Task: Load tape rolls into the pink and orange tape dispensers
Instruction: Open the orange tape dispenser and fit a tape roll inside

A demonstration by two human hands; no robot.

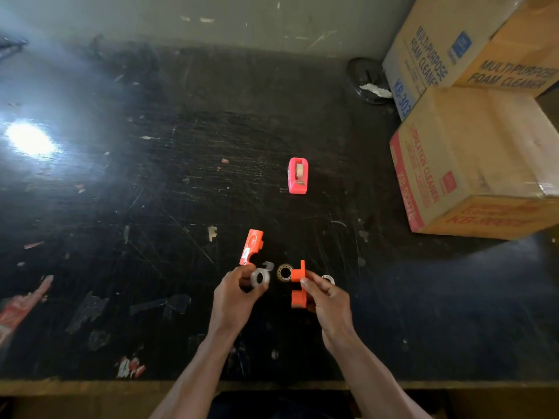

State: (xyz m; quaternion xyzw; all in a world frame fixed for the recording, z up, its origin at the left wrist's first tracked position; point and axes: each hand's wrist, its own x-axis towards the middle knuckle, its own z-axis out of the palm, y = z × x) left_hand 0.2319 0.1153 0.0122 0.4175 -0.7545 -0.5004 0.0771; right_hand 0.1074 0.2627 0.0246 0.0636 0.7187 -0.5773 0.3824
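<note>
My left hand pinches a clear tape roll just above the black table. My right hand grips one orange dispenser half, held upright on its edge. The other orange half lies flat on the table beyond my left hand. Between my hands a second tape roll with a brownish core lies flat. A small whitish ring shows just behind my right fingers. The pink dispenser stands further back with a tape roll inside it.
Cardboard boxes are stacked at the right, with a dark round dish beside them near the wall. Scraps of tape and torn labels litter the scratched table top. Its front edge runs close to my body.
</note>
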